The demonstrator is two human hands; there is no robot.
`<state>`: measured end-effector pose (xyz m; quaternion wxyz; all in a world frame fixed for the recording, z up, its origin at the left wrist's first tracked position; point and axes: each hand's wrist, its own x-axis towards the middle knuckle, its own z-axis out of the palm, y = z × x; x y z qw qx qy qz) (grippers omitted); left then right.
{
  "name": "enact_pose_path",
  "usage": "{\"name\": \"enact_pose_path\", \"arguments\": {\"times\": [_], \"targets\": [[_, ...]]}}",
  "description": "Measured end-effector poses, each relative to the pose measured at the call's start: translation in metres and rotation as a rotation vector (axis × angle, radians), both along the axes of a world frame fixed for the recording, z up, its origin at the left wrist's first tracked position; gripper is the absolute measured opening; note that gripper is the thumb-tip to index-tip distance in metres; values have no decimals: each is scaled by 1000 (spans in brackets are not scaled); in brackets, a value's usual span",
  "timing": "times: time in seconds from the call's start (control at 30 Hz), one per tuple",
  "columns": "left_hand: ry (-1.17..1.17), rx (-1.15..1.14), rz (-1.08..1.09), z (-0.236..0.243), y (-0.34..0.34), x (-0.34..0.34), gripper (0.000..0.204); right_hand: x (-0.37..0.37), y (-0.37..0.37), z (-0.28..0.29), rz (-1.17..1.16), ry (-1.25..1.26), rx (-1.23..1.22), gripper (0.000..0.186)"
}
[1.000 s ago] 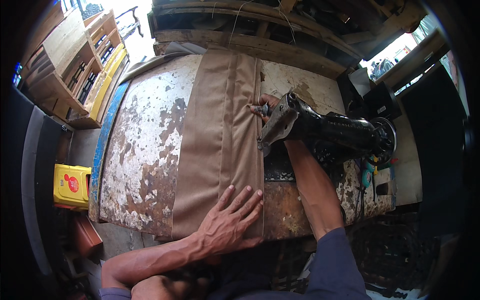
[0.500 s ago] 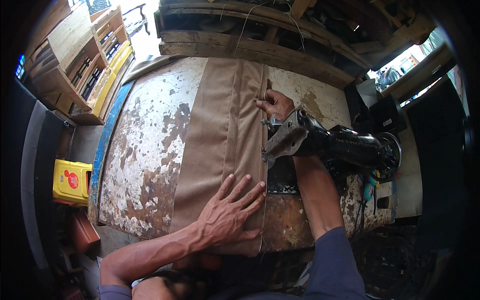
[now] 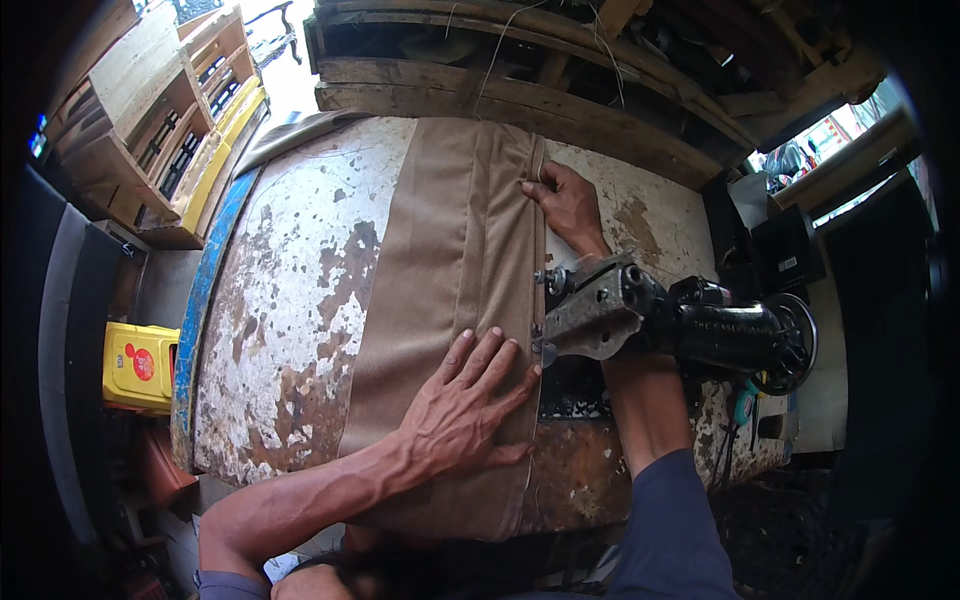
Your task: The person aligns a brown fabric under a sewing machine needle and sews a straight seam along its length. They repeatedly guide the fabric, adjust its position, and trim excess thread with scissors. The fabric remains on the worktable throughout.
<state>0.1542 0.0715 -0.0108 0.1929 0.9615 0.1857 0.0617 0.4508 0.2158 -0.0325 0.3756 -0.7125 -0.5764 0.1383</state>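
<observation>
A long strip of brown fabric (image 3: 400, 280) lies lengthwise over the worn, paint-chipped tabletop (image 3: 270, 300), with creased folds along its right side. My left hand (image 3: 465, 410) rests on its near part, fingers spread and open, fingertips beside the needle area. My right hand (image 3: 560, 200) pinches the fabric's right edge toward the far end, thumb and fingers closed on it. My right forearm passes beneath the arm of a black sewing machine (image 3: 710, 330), which stands just right of the fabric. The presser foot is at the fabric's edge, too small to make out clearly.
Wooden crates (image 3: 160, 120) stand at the far left, above a yellow plastic container (image 3: 140, 365). A rough wooden rack (image 3: 520, 80) runs behind the table. Dark panels (image 3: 880, 350) stand at the right, and a small teal tool (image 3: 743, 405) sits beside the machine.
My right hand has moved out from behind the machine head toward the fabric's far end. My left hand has shifted slightly forward. The machine appears lower in the view.
</observation>
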Motion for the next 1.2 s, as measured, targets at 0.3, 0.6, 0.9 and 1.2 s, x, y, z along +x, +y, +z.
{"name": "enact_pose_path", "arguments": {"times": [0.3, 0.6, 0.9, 1.2], "targets": [[-81, 71, -7, -6, 19, 13, 83, 12, 27, 4, -59, -54, -97, 28], [-167, 90, 21, -11, 31, 21, 61, 25, 48, -2, -93, -16, -120, 35], [-180, 107, 17, -13, 41, 25, 49, 31, 50, -2, -156, 132, -226, 37], [-233, 172, 8, -16, 47, 30, 41, -14, -136, 15, -44, -176, 53, 43]]}}
